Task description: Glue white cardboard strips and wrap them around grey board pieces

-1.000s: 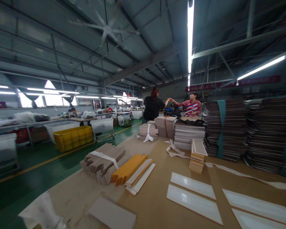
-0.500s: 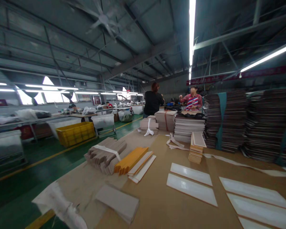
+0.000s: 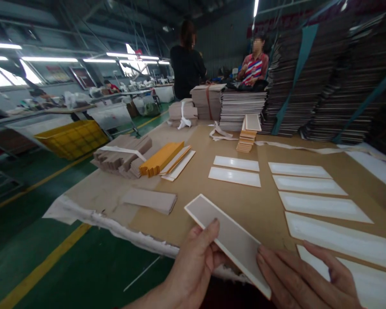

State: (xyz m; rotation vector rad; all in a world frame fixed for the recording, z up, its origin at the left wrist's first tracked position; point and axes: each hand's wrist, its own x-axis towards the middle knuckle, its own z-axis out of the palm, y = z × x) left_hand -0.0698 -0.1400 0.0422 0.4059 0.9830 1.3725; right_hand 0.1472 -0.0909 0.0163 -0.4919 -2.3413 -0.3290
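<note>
My left hand (image 3: 197, 255) grips a long grey board strip (image 3: 233, 234) with a pale border, its thumb lying across the top face and its fingers underneath. The strip slants down to the right, over the near edge of the table. My right hand (image 3: 304, 277) rests its fingertips on the strip's lower right end, fingers stretched out and thumb apart. Beside that hand, several white-faced strips (image 3: 324, 204) lie in a column on the table. Left of the held strip is a small pile of grey strips (image 3: 149, 200).
The brown-covered table (image 3: 193, 184) bears a yellow-orange strip bundle (image 3: 162, 159), a tied grey bundle (image 3: 124, 154) and a small strip stack (image 3: 247, 133). Tall dark stacks (image 3: 302, 81) stand behind. Two people work beyond. A yellow bin (image 3: 72, 139) stands on the floor at left.
My view has tipped down towards the table. Both my hands and the grey board strip, out of view before, now show at the bottom.
</note>
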